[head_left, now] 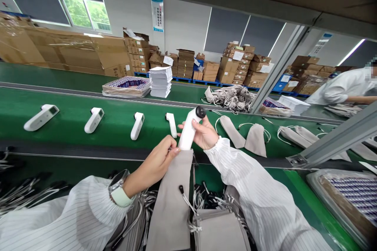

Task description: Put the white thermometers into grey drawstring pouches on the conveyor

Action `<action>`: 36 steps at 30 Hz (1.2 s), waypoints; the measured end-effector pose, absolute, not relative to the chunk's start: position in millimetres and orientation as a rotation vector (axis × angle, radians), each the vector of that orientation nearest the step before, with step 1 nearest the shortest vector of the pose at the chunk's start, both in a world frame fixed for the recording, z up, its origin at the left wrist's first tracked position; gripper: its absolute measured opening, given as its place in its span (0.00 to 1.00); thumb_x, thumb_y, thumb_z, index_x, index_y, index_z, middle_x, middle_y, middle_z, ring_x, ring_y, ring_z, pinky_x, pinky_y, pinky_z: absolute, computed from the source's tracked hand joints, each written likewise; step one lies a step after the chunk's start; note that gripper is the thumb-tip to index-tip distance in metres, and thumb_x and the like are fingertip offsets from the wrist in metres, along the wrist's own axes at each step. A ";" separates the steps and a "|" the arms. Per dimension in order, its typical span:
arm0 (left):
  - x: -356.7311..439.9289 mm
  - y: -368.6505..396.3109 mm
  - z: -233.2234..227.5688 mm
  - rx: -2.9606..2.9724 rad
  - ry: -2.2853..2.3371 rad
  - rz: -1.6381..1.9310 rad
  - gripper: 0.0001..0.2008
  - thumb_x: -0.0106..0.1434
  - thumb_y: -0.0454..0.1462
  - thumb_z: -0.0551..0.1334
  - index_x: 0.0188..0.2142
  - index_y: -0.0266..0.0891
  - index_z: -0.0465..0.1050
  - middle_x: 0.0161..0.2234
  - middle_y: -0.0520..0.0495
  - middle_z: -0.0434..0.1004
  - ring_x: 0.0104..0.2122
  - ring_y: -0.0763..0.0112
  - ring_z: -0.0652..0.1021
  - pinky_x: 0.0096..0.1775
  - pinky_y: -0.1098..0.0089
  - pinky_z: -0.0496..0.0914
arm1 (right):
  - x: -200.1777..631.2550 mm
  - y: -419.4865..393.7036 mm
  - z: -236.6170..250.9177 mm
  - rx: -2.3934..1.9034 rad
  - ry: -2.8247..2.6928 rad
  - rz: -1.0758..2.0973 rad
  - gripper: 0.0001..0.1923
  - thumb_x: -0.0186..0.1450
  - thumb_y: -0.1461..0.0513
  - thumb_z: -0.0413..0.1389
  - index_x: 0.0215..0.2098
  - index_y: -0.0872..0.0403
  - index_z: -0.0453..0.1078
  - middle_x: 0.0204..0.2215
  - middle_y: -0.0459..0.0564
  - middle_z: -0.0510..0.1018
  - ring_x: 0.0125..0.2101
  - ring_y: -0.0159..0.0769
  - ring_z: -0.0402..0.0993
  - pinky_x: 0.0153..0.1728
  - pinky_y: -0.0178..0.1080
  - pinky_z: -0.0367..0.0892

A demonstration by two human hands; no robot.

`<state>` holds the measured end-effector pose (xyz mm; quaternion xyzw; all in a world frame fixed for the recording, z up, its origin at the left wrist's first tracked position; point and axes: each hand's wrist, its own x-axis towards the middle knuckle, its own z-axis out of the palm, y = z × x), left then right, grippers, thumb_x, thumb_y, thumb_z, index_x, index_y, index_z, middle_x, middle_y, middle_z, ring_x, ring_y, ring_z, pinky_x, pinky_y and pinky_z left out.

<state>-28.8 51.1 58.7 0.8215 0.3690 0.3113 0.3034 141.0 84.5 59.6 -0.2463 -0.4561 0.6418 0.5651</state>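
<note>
My right hand (204, 131) is closed around a white handheld thermometer (188, 129) with a black round tip, held at a tilt. Its lower end sits at the mouth of a grey drawstring pouch (171, 204). With thumb and fingers pinched, my left hand (160, 155) grips the pouch's upper edge. The pouch hangs down toward me, over several more grey pouches (219, 227) with white cords and black cord stoppers. Just behind my hands, another white thermometer (171, 124) lies on the green belt (70, 141).
More thermometers (137, 125) lie in a row to the left. Grey pouches (255, 140) rest on the belt to the right. Beyond stand a paper stack (160, 81), a tray of patterned packs (126, 86) and a pouch heap (231, 96). A metal post (277, 66) rises right. Another person (344, 84) works there.
</note>
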 end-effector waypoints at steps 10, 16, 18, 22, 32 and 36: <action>-34.0 59.4 63.8 2.279 1.296 1.011 0.09 0.62 0.41 0.45 0.28 0.40 0.55 0.29 0.52 0.59 0.28 0.72 0.65 0.31 0.72 0.60 | 126.4 65.0 44.6 -1.187 -1.944 1.135 0.28 0.59 0.43 0.38 0.19 0.56 0.62 0.14 0.41 0.59 0.17 0.24 0.55 0.18 0.30 0.55; -48.8 50.9 103.8 2.138 1.198 0.395 0.18 0.58 0.48 0.48 0.19 0.39 0.60 0.16 0.56 0.56 0.16 0.76 0.60 0.21 0.74 0.55 | 184.7 90.2 70.5 -1.409 -1.570 0.469 0.22 0.58 0.48 0.44 0.26 0.56 0.68 0.16 0.43 0.66 0.20 0.28 0.63 0.29 0.33 0.61; -50.3 42.8 113.7 2.008 1.125 0.574 0.18 0.59 0.48 0.47 0.20 0.40 0.61 0.14 0.57 0.52 0.15 0.78 0.57 0.19 0.76 0.52 | 179.6 82.5 70.1 -1.280 -1.632 0.720 0.21 0.57 0.47 0.46 0.31 0.55 0.68 0.19 0.44 0.69 0.22 0.28 0.65 0.30 0.34 0.63; -40.3 28.2 115.3 1.975 1.013 0.838 0.16 0.61 0.46 0.45 0.27 0.41 0.64 0.17 0.55 0.59 0.17 0.77 0.62 0.19 0.76 0.58 | 124.2 51.4 58.4 -0.632 -1.889 1.411 0.20 0.44 0.55 0.61 0.32 0.53 0.64 0.27 0.42 0.71 0.30 0.30 0.69 0.33 0.35 0.66; 24.9 -63.1 56.9 2.856 0.537 0.313 0.24 0.59 0.42 0.55 0.54 0.40 0.54 0.52 0.42 0.62 0.51 0.60 0.65 0.50 0.63 0.59 | 258.2 109.6 85.2 -1.941 -1.253 0.245 0.31 0.48 0.59 0.58 0.47 0.55 0.53 0.40 0.54 0.69 0.42 0.43 0.66 0.42 0.44 0.60; 38.5 -55.6 25.1 2.782 0.743 0.235 0.27 0.54 0.43 0.60 0.52 0.39 0.57 0.46 0.41 0.68 0.46 0.58 0.69 0.49 0.61 0.61 | 301.9 109.6 53.5 -2.521 -1.286 0.107 0.27 0.52 0.58 0.55 0.48 0.61 0.57 0.41 0.66 0.68 0.43 0.49 0.67 0.38 0.45 0.59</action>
